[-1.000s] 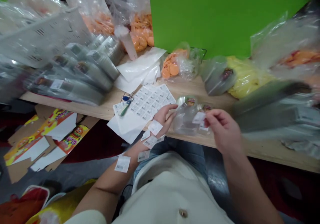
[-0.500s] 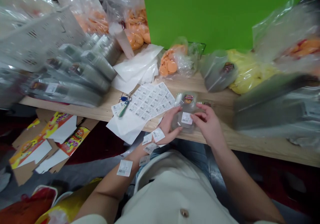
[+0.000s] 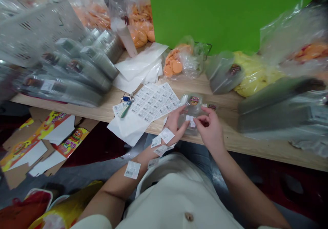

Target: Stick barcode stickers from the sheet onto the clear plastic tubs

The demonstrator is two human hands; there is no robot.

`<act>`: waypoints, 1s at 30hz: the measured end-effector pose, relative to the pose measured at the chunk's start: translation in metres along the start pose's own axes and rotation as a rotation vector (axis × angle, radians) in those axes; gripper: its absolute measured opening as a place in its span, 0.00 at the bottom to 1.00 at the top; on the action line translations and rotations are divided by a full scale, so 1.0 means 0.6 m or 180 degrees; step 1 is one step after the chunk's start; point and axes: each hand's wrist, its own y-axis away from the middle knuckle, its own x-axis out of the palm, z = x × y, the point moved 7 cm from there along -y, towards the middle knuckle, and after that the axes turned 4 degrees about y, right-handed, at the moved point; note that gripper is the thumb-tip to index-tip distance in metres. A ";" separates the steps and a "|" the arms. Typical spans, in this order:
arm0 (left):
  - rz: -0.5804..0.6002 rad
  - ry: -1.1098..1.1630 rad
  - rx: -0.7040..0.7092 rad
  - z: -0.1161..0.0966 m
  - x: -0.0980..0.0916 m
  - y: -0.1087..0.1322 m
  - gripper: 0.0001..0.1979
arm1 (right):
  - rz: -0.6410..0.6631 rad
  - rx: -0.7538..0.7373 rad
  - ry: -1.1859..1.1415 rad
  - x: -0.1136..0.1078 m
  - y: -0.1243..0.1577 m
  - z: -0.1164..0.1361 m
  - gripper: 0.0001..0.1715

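Observation:
A clear plastic package (image 3: 195,110) lies on the table's front part, with a small burger picture label (image 3: 194,101) near its top and a white barcode sticker (image 3: 190,121) lower down. My left hand (image 3: 175,124) holds the package's left side, its thumb reaching to the sticker's left edge. On the opposite side, my right hand (image 3: 211,128) grips the package with bent fingers, thumb tip at the sticker's right edge. Several loose barcode stickers (image 3: 132,170) cling to my left wrist and forearm. Left of the hands lie sheets of barcode stickers (image 3: 155,101).
Keys with a green tag (image 3: 125,108) lie on the sheets. Stacked clear packages (image 3: 64,82) stand left, and more clear packages (image 3: 276,109) right. Behind are a bag of orange discs (image 3: 175,63), a yellow bag (image 3: 256,73) and a green panel (image 3: 217,14). Printed cardboard (image 3: 53,140) sits lower left.
My left thumb has moved up onto the barcode sticker's left edge. My right hand has shifted slightly left and lower. The view has turned a little.

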 end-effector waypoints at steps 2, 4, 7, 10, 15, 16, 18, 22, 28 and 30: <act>-0.0035 -0.0032 -0.0041 0.001 0.002 0.000 0.26 | -0.0441 -0.0328 0.0528 -0.020 0.001 0.005 0.29; -0.0080 -0.0021 -0.0116 0.003 0.003 0.001 0.27 | -0.0987 -0.0596 0.0873 -0.044 0.005 0.008 0.30; -0.0015 0.0154 -0.0188 0.004 0.001 0.003 0.24 | -0.0614 -0.1240 0.1124 -0.029 0.008 0.018 0.32; -0.0354 0.0231 -0.0281 0.004 -0.038 0.003 0.19 | 0.0252 -0.1700 0.1254 0.010 0.019 0.027 0.35; -0.0479 0.1065 -0.0904 0.000 -0.083 0.004 0.19 | -0.0007 -0.1881 0.0926 -0.008 0.033 0.057 0.38; -0.0052 0.1484 -0.1054 -0.005 -0.064 0.002 0.22 | 0.0004 -0.2056 0.0939 -0.012 0.040 0.066 0.37; 0.0683 0.2147 -0.1264 -0.021 -0.022 0.001 0.26 | 0.0010 -0.2342 0.1002 -0.025 0.051 0.075 0.36; 0.0684 0.1905 -0.1034 -0.029 0.003 -0.020 0.30 | -0.0244 -0.2052 0.1136 -0.084 0.043 0.027 0.33; 0.0231 0.0271 -0.0098 -0.031 -0.042 -0.036 0.20 | -0.0017 -0.1107 0.1105 -0.128 0.010 -0.092 0.30; 0.0369 -0.0144 0.0185 -0.038 -0.041 -0.028 0.17 | 0.0220 -0.1094 0.1055 -0.109 0.005 -0.109 0.30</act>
